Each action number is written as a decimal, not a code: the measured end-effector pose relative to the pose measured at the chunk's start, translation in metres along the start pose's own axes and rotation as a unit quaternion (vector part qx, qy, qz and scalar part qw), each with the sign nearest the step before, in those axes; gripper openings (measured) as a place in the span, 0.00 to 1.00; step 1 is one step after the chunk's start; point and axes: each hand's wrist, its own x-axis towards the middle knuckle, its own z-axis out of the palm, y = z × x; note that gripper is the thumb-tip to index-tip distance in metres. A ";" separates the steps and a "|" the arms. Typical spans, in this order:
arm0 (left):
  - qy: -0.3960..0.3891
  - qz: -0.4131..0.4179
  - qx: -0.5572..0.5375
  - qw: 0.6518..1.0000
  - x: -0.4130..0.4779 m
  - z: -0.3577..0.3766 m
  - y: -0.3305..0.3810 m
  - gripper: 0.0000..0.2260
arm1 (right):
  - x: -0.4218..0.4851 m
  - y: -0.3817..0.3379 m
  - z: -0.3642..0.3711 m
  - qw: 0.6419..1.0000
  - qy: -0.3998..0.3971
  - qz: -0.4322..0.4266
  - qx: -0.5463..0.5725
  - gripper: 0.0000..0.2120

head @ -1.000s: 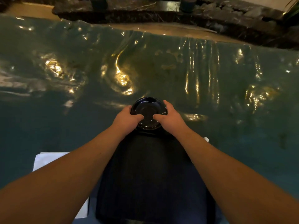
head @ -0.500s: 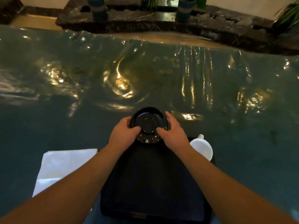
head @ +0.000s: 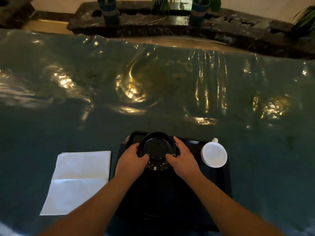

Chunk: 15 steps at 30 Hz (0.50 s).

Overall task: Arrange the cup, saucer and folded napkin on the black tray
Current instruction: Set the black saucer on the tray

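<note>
We hold the black saucer (head: 157,150) w/ both hands, left hand (head: 132,160) at 9, right hand (head: 183,160) at 3, over the tray (head: 219,181). It's hard, slippery, breakable, so grip the rim.

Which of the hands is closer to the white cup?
Right. The right hand grips the saucer just beside the white cup, not touching it. The left hand holds the saucer's far side.
</note>
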 end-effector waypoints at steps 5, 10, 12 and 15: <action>-0.004 -0.019 0.004 1.000 -0.007 0.001 -0.015 0.31 | -0.002 0.001 0.009 1.000 -0.008 0.000 -0.004 0.45; 0.000 -0.028 -0.006 1.000 -0.009 -0.006 -0.021 0.32 | -0.004 -0.001 0.016 1.000 -0.014 -0.006 -0.007 0.43; 0.005 -0.024 -0.001 1.000 -0.011 -0.009 -0.019 0.31 | -0.002 -0.002 0.019 1.000 -0.012 -0.012 -0.015 0.43; 0.003 -0.012 -0.002 1.000 -0.013 -0.014 -0.017 0.28 | 0.002 -0.005 0.020 0.999 -0.009 -0.014 -0.033 0.42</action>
